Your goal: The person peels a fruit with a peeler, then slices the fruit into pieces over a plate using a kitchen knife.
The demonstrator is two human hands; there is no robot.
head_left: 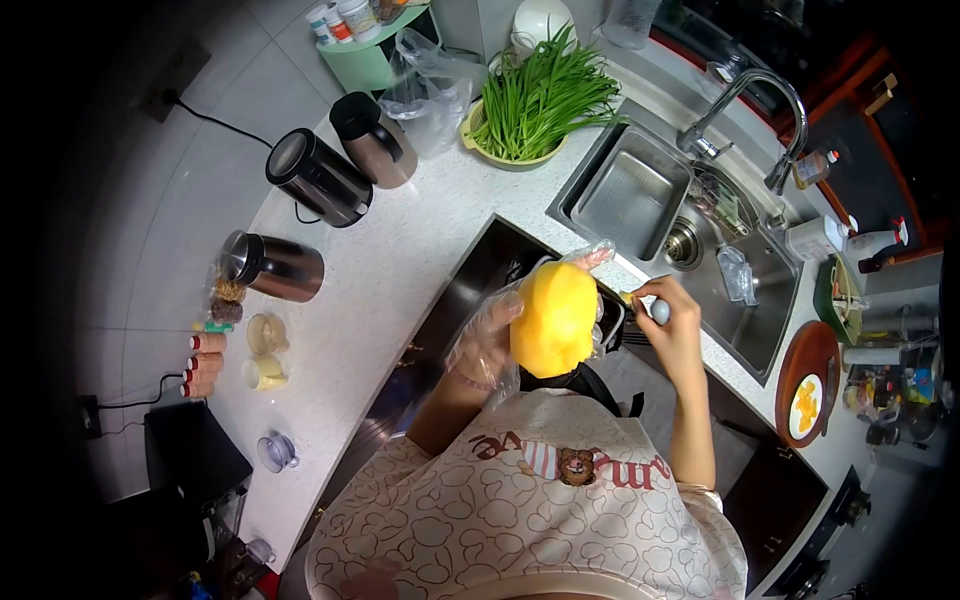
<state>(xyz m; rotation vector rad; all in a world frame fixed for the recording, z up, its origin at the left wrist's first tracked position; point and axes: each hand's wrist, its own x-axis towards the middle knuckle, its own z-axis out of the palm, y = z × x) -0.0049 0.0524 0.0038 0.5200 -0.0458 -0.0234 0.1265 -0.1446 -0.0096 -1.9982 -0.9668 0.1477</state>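
My left hand [492, 337], in a clear plastic glove, is closed around a large peeled yellow fruit [553, 318] that looks like a mango. Its surface is wet and bare of skin. To the right, my right hand [668, 318] is bare and grips a small tool with a rounded grey handle end [660, 312]. The tool's working end is mostly hidden, and a bit of yellow [627, 297] shows by my fingers. Tool and fruit are apart. Behind the fruit, a dark container [612, 312] is partly visible.
On the right stand a steel sink [775, 345] with a tray [635, 190] and faucet [790, 110], and a plate [798, 428] of yellow pieces on a round board [795, 365]. A basket [512, 163] of green stalks, kettles [325, 180] and cups [275, 452] line the counter [385, 280].
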